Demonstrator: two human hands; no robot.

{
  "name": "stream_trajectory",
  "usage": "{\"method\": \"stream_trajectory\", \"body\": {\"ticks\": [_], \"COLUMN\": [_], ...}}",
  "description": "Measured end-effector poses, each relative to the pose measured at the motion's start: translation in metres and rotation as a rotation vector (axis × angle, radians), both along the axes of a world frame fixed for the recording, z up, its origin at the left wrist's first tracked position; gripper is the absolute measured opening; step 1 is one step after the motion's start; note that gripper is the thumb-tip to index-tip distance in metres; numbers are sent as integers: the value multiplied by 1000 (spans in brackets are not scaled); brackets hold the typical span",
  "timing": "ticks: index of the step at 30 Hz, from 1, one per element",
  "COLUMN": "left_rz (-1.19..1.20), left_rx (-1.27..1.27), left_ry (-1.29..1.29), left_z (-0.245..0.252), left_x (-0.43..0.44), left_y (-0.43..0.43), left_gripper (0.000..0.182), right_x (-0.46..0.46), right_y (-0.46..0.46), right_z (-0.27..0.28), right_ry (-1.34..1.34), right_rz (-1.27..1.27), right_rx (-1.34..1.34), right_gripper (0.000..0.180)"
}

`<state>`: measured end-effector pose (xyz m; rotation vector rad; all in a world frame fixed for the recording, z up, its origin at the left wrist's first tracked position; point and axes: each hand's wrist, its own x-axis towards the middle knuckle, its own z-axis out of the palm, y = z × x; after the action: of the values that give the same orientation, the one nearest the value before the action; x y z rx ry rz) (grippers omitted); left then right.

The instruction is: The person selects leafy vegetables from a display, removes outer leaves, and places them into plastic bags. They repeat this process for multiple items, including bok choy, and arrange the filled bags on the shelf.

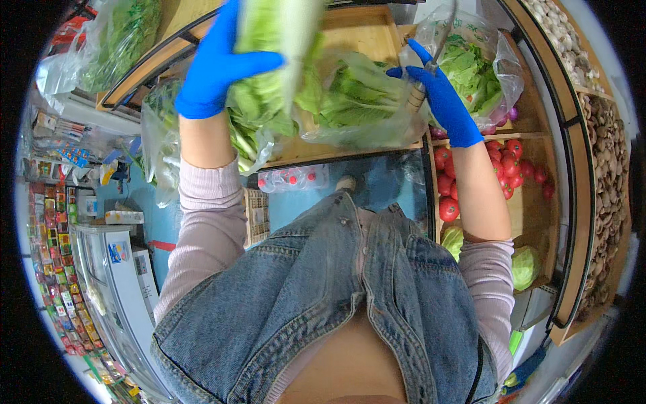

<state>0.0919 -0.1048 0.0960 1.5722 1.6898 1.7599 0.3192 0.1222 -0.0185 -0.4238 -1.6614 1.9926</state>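
My left hand (217, 68), in a blue glove, holds a pale green leafy vegetable with a broad white stalk, seemingly a Chinese cabbage (300, 38). It is blurred and cut off by the top of the picture. My right hand (439, 91), gloved too, grips a tool with a ringed wooden handle (416, 98) and a thin metal blade (447, 35), perhaps a knife. Between my hands, leafy greens in a clear plastic bag (361, 98) lie on a wooden display tray (361, 30). Another bag of lettuce (467, 70) stands just beyond my right hand.
Tomatoes (509, 164) and a round cabbage (525, 267) sit in a wooden bin at right. Past a shelf rail (575, 151) are mushrooms (603, 187) and garlic (560, 40). Bottles with red caps (292, 180) stand low under the tray. A glass-topped freezer (106, 283) is at left.
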Motion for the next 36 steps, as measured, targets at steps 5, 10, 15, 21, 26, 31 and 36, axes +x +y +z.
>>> {"method": "stream_trajectory", "body": {"ticks": [5,10,15,21,26,31,36], "left_rz": [-445,-705,-718,-424,-400,-785,-360], "left_rx": [-238,-875,-1228,-1038,-793,-878,-556], "left_ry": [510,740,913,1235,1395,406,485], "left_z": [-58,-165,-218,-254,-259,-154,-15], "left_x": [12,15,37,67,21,-47,-131], "left_y": [102,184,262,302,270,222,69], "left_gripper": [76,83,80,87,82,49,33], "right_x": [22,40,38,41,46,50,60], "right_y": [8,5,-10,-11,-4,-6,-10], "right_z": [17,22,30,28,25,22,11], "right_ry": [144,72,51,69,87,26,-68], "right_rz": [-17,2,7,-116,-128,-108,-222], "right_rx": [-196,-146,-160,-194,-154,-49,-22], "right_gripper": [54,64,67,66,66,68,57]}}
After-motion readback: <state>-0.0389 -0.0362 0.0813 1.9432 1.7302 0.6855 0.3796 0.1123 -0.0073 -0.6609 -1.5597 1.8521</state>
